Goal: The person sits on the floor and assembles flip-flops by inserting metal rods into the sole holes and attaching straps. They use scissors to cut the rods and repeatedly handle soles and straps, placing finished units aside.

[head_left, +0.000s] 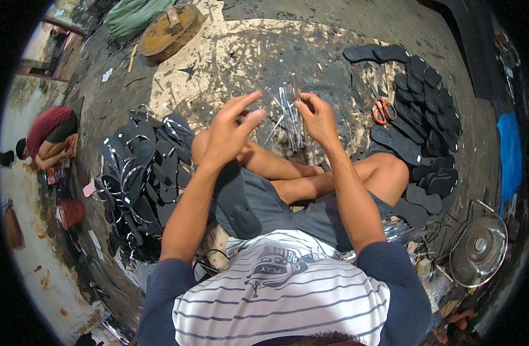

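My left hand (234,128) is raised over my bent leg, its fingers apart and nothing in them. My right hand (317,120) pinches a thin, shiny strap (295,85) whose end sticks up beyond the fingertips. Between the hands, on the ground, lies a bundle of silvery straps (289,122). A black flip-flop sole (237,203) rests on my left thigh, under my left forearm. To my left is a heap of black flip-flops with shiny straps (140,161). Many bare black soles (426,104) are piled on the right.
Orange-handled scissors (382,111) lie beside the soles. A round wooden block (171,33) and a green sack (134,17) stand at the far left. A round metal fan-like object (479,247) is at the right. Another person (52,135) bends over at the left, near a red basket (71,212).
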Demonstrator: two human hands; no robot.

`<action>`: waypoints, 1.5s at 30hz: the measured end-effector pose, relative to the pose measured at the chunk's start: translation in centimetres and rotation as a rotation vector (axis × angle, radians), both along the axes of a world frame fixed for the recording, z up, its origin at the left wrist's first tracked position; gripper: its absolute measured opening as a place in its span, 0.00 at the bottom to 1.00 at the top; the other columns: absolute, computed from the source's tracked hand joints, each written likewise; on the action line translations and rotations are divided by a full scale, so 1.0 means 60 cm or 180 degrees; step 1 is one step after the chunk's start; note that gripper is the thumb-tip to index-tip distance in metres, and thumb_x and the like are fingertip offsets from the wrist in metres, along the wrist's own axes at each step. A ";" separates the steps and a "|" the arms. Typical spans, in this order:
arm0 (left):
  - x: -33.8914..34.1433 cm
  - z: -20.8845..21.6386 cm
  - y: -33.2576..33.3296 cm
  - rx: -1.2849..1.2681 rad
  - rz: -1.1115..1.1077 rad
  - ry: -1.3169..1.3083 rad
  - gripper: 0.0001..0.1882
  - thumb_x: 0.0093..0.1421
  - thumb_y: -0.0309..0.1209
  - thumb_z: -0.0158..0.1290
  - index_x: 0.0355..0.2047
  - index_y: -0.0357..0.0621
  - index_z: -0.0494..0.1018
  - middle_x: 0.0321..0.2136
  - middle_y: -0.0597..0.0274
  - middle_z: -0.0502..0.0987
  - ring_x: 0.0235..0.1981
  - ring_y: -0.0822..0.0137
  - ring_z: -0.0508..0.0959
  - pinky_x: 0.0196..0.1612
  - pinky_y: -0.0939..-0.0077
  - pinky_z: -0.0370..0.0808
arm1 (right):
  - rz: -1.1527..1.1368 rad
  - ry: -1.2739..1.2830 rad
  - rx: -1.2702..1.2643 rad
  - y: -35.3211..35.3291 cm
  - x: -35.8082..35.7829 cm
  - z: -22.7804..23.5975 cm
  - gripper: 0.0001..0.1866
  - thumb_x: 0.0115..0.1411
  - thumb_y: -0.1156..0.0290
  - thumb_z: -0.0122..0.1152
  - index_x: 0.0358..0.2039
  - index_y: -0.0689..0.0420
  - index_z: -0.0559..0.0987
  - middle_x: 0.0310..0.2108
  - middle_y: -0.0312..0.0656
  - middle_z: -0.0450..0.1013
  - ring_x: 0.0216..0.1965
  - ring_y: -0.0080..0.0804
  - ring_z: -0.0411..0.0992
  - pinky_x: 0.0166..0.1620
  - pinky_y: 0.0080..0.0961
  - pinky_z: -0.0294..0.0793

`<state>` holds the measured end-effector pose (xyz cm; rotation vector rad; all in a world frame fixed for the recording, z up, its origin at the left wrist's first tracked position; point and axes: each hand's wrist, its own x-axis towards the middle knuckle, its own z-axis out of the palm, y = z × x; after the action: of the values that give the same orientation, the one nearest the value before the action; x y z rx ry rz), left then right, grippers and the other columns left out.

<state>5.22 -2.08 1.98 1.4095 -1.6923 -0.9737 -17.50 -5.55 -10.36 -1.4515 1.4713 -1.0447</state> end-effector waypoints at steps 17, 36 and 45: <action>-0.059 0.050 0.059 0.0467 0.0296 0.1947 0.18 0.68 0.31 0.56 0.56 0.37 0.76 0.44 0.58 0.82 0.42 0.74 0.79 0.49 0.79 0.74 | -0.0042 -0.0948 -0.0874 0.130 0.035 0.228 0.11 0.64 0.78 0.60 0.46 0.58 0.82 0.40 0.43 0.80 0.41 0.26 0.78 0.42 0.24 0.77; -0.022 0.047 0.076 -0.0163 -0.0314 0.0559 0.18 0.67 0.31 0.57 0.56 0.40 0.77 0.47 0.57 0.78 0.51 0.66 0.76 0.55 0.72 0.72 | 0.0232 -0.1164 -0.0311 0.155 0.023 0.256 0.11 0.57 0.76 0.68 0.41 0.60 0.82 0.36 0.42 0.80 0.36 0.29 0.79 0.39 0.26 0.77; 0.120 -0.022 0.170 -0.0325 -0.0273 -0.2274 0.38 0.56 0.38 0.64 0.65 0.45 0.64 0.61 0.47 0.68 0.64 0.52 0.66 0.66 0.53 0.59 | 0.2860 -0.3007 -0.1984 0.201 -0.054 0.454 0.06 0.53 0.80 0.72 0.31 0.62 0.81 0.33 0.48 0.80 0.31 0.32 0.79 0.36 0.25 0.84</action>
<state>12.42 8.12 0.64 1.7476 -2.2833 -0.4219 -20.74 6.52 16.87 -1.4286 -0.2141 -1.3186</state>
